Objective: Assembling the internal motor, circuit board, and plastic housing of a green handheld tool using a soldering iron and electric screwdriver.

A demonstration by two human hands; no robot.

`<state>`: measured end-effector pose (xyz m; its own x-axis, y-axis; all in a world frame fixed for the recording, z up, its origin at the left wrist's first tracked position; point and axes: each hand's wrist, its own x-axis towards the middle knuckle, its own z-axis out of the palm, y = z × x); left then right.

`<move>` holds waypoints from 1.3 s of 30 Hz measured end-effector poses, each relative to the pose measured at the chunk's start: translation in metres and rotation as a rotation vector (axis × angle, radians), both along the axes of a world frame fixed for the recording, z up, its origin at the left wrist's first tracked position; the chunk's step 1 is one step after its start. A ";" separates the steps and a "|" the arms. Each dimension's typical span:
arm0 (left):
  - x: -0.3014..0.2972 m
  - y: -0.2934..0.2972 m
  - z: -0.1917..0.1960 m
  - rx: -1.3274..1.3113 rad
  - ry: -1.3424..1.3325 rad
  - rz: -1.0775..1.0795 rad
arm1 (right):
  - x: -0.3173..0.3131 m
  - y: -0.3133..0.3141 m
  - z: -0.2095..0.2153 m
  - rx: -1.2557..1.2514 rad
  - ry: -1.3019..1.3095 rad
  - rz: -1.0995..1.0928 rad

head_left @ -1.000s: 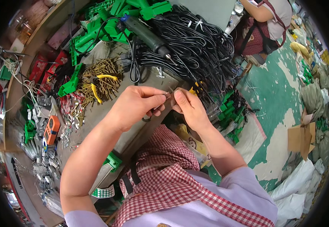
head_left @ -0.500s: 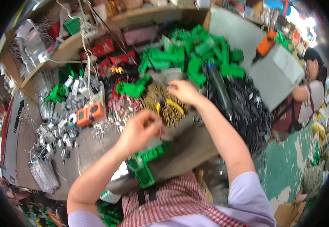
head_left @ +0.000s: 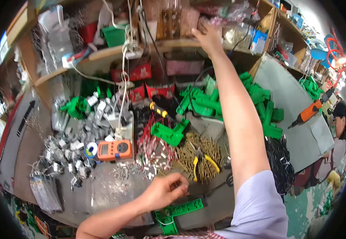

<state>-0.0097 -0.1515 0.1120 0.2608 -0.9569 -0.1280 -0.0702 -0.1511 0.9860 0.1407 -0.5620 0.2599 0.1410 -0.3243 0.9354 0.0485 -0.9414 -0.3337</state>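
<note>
Your right hand (head_left: 209,36) is up at 12 o'clock, fingers spread on the wooden shelf (head_left: 101,55). Left hand (head_left: 163,191) at 6 rests curled on the tabletop (head_left: 105,191), beside a green plastic bracket (head_left: 179,213); can't tell if it's gripping anything.

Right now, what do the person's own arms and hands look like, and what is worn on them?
Both hands, left hand and right hand, are bare: no gloves visible. The forearms are bare too. The right arm has a short pale lilac sleeve near the shoulder.

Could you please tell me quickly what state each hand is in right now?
Left hand: fingers curled just above the green part; any grasp cannot be told.
Right hand: raised to the shelf, fingers at the clear bags; grip unclear.
</note>
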 end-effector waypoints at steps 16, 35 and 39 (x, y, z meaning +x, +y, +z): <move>0.008 0.033 -0.008 -0.375 -0.900 0.367 | -0.249 0.260 -0.186 1.214 0.769 1.299; -0.074 0.113 -0.053 -0.077 -1.093 0.392 | -0.279 0.300 -0.191 0.360 1.048 0.776; -0.072 0.113 -0.060 -0.102 -0.986 0.405 | -0.272 0.304 -0.199 0.509 1.124 0.893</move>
<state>-0.0814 -0.0389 0.0521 0.5061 -0.7699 0.3888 -0.8062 -0.2621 0.5304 -0.1315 -0.2576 0.0609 0.9995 0.0049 0.0318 0.0297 -0.5197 -0.8538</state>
